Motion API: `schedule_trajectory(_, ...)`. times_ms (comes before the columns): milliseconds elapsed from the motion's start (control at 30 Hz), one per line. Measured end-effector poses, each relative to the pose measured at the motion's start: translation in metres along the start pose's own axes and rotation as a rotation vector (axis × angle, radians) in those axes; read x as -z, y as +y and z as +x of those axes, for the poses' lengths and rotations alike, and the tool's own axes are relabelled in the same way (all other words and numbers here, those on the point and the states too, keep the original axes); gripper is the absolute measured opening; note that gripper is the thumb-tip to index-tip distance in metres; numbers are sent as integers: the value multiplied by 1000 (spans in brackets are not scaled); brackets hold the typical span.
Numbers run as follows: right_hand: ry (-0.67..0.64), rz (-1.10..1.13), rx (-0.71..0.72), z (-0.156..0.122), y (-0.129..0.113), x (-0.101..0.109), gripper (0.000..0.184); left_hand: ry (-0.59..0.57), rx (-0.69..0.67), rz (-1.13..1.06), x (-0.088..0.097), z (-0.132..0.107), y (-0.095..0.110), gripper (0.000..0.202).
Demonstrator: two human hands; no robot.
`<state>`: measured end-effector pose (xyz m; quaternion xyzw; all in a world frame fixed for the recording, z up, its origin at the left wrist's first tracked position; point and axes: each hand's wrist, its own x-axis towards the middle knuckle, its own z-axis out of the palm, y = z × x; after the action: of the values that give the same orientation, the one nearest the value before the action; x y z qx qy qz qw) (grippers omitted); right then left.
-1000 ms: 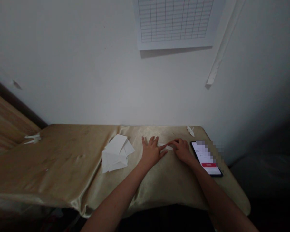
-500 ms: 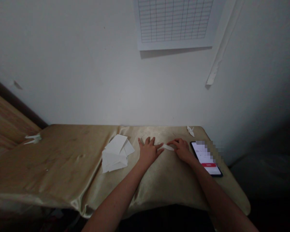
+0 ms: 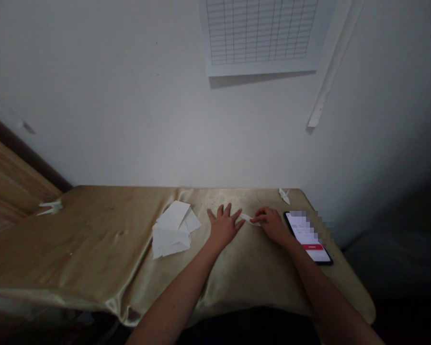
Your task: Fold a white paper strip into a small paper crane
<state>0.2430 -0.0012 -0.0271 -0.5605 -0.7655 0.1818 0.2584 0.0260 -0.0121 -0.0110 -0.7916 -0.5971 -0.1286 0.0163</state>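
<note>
A small folded piece of white paper (image 3: 247, 218) lies flat on the tan cloth-covered table (image 3: 93, 239). My left hand (image 3: 223, 225) rests flat on the cloth with fingers spread, its fingertips touching the paper's left end. My right hand (image 3: 271, 223) lies on the paper's right end with fingers curled and pressing down. A loose stack of white paper sheets (image 3: 174, 228) sits just left of my left hand.
A lit phone (image 3: 308, 236) lies right of my right hand near the table's right edge. A small folded paper figure (image 3: 284, 195) sits at the back right, another paper figure (image 3: 50, 206) at the far left. A gridded chart (image 3: 260, 33) hangs on the wall.
My left hand slid a little left along the paper, then settled. My right hand stayed on the paper's right end. The view shifted slightly.
</note>
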Motion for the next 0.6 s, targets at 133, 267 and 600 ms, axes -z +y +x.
schedule_trajectory(133,-40,42,96,1,-5,0,38,35,-35,-14,-1,2,1,49)
schedule_trajectory(267,-33,-14,80,-2,-12,0,36,103,-69,-95,4,2,4,44)
schedule_trajectory(600,92,-46,86,-5,-16,4,42,37,-104,-280,2,4,1,22)
